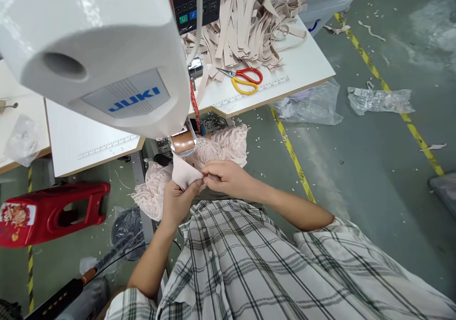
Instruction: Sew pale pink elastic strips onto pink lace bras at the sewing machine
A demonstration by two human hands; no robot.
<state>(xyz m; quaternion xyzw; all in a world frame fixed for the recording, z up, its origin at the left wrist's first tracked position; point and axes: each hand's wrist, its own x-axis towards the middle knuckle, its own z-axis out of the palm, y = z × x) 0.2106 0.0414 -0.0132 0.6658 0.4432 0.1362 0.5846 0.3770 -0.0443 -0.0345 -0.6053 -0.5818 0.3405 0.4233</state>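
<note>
A pale pink lace bra (224, 148) hangs under the head of a white sewing machine (142, 63), its lace cups spread to both sides. My left hand (180, 197) grips the smooth fabric edge of the bra, thumb on top. Close against it, my right hand (226, 177) pinches the same edge between thumb and fingertips. Both hands meet just below the machine's needle area, where a copper-coloured guard (183, 143) shows. The needle itself is hidden.
Scissors with red and yellow handles (245, 81) lie on the white tabletop (309, 54) beside a heap of beige fabric strips (245, 25). A control panel (195, 2) stands behind the machine. On the floor at left is a red plastic stool (53, 211); plastic bags (309, 104) lie at right.
</note>
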